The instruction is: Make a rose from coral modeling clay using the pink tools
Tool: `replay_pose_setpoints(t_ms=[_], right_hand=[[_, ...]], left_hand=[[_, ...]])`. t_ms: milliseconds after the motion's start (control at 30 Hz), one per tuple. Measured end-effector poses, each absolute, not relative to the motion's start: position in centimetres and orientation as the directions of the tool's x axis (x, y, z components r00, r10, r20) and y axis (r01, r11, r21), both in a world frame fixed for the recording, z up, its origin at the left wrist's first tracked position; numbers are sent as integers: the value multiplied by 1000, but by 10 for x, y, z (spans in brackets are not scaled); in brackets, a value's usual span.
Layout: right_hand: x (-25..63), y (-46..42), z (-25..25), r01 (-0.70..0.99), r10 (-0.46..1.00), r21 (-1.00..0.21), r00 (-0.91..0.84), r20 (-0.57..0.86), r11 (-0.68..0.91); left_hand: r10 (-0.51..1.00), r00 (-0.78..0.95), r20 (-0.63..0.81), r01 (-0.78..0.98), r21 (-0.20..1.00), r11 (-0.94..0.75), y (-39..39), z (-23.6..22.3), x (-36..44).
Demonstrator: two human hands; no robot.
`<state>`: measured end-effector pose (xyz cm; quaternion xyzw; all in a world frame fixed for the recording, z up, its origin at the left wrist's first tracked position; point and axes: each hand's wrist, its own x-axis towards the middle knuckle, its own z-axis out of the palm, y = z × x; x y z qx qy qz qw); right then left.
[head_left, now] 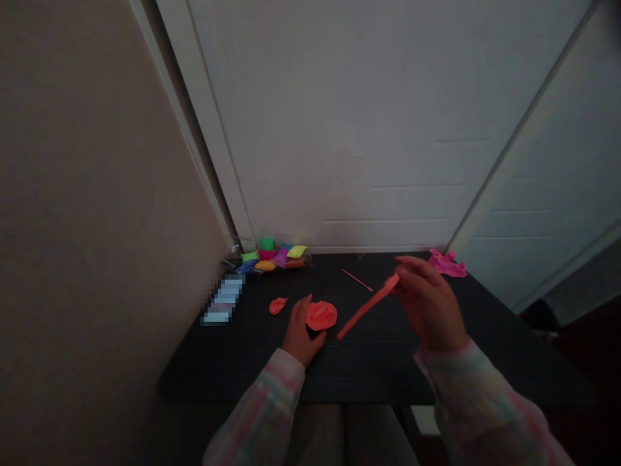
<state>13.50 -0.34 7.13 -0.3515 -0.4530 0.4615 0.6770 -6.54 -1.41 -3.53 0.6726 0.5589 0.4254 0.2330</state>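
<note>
My left hand (301,334) sits low over the dark table, with its fingers gripping the left edge of a flat orange-red clay disc (321,316). A small crumpled lump of the same clay (278,306) lies just left of that hand. My right hand (427,305) is raised above the table and pinches the upper end of a long orange-red clay strip (367,306). The strip slants down to the left, and its lower end hangs near the disc. A thin red clay sliver (357,279) lies on the table beyond the strip.
Several coloured clay packets (274,257) are piled at the far edge of the dark table (295,372). A crumpled pink sheet (447,264) sits at the far right corner. A pale flat packet (223,299) lies at the left edge, beside a beige wall.
</note>
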Motion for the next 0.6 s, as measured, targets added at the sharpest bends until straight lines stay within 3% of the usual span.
replay_pose_setpoints(t_ms=[100, 300, 600], right_hand=[[145, 1, 49, -215, 953, -940, 205, 223, 267], [178, 12, 1, 145, 950, -982, 270, 158, 122], [154, 22, -25, 368, 909, -905, 265, 321, 212]], left_hand=[[953, 12, 302, 579, 775, -253, -14, -37, -65], [951, 47, 307, 603, 750, -272, -12, -38, -64], [941, 55, 333, 643, 709, -289, -13, -38, -64]])
